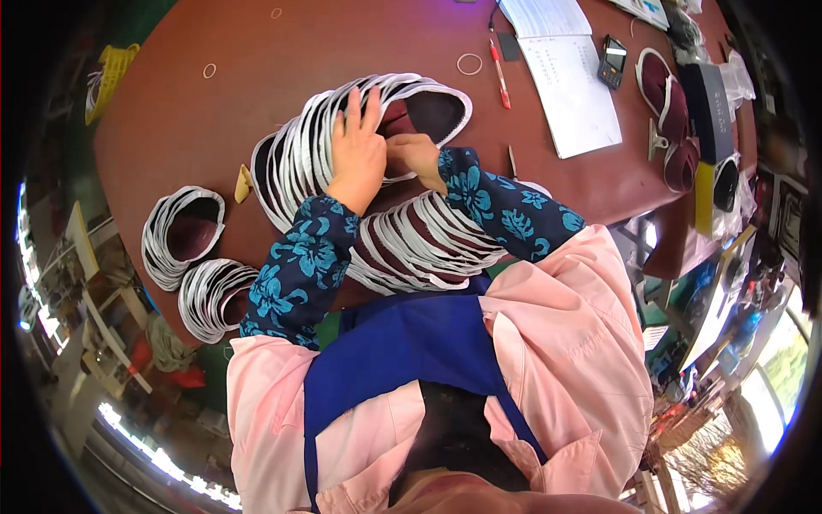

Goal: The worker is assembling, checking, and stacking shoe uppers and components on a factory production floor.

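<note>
Head view: left hand [358,150] lies flat, fingers spread, on fanned stack of maroon white-edged insoles [342,137] mid-worktop [171,111]. Right hand [415,156] curled beside it at the stack; its grip is hidden, cannot tell. Near stack [428,244] partly covered by sleeves.

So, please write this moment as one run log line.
left hand: flat on fanned white-rimmed maroon pieces | right hand: pinching one piece | table: brown

maroon white-edged insoles [428,111], brown table [342,34], blue floral sleeves [505,210]

Bright, even daylight with soft shadows; glare blows out the lower rim, and fisheye bending blurs the edges.
</note>
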